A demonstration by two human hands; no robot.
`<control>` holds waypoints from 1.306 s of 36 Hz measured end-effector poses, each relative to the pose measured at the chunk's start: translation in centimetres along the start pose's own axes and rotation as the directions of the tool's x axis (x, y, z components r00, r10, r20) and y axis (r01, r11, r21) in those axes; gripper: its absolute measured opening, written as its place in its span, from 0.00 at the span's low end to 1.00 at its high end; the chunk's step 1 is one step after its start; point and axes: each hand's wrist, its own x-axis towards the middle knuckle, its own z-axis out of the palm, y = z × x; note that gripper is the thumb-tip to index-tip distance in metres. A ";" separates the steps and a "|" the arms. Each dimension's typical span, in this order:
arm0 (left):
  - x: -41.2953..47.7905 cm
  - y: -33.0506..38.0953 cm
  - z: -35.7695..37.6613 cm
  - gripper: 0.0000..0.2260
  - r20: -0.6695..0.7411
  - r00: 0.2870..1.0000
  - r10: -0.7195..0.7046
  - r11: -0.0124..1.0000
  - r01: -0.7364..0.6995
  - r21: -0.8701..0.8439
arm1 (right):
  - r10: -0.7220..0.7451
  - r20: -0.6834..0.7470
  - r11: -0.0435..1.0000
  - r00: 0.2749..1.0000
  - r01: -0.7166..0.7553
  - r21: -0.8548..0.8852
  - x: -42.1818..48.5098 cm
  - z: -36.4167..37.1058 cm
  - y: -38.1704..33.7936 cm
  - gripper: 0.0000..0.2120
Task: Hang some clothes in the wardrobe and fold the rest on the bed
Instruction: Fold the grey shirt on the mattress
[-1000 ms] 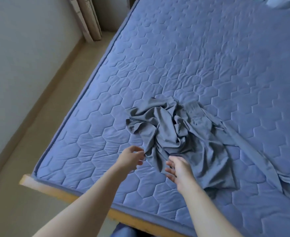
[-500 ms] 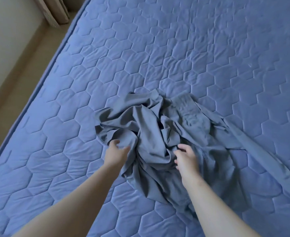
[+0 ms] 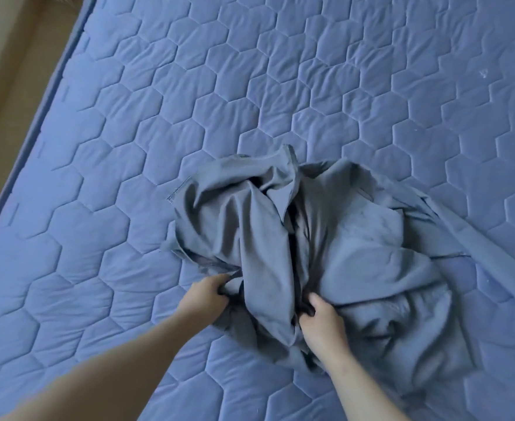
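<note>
Grey garment [image 3: 356, 253] on blue bed [image 3: 189, 101], in left hand [image 3: 203, 294], right hand [image 3: 323, 325]

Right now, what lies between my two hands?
Only a bunched fold of the garment, gripped by the left hand and right hand, in the head view.

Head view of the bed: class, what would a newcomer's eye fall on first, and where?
A crumpled grey garment lies heaped on the blue quilted mattress, right of centre. The left hand grips its near left edge; the right hand grips its middle folds.
</note>
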 end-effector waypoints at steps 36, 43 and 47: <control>0.4 2.1 -0.4 0.12 -0.024 0.903 0.429 0.751 -0.341 0.566 | -0.047 -0.410 0.996 0.911 0.076 0.055 8.2 -12.9 -0.1 0.41; -0.1 3.4 0.1 0.09 -0.116 0.962 0.248 0.905 -0.187 0.382 | -0.091 -0.407 0.960 0.909 0.188 0.206 8.6 -12.6 0.8 0.14; -2.3 5.3 -0.4 0.11 -0.094 0.941 0.325 0.873 -0.261 0.411 | -0.238 -0.529 0.955 0.815 0.294 0.024 5.3 -11.9 0.2 0.11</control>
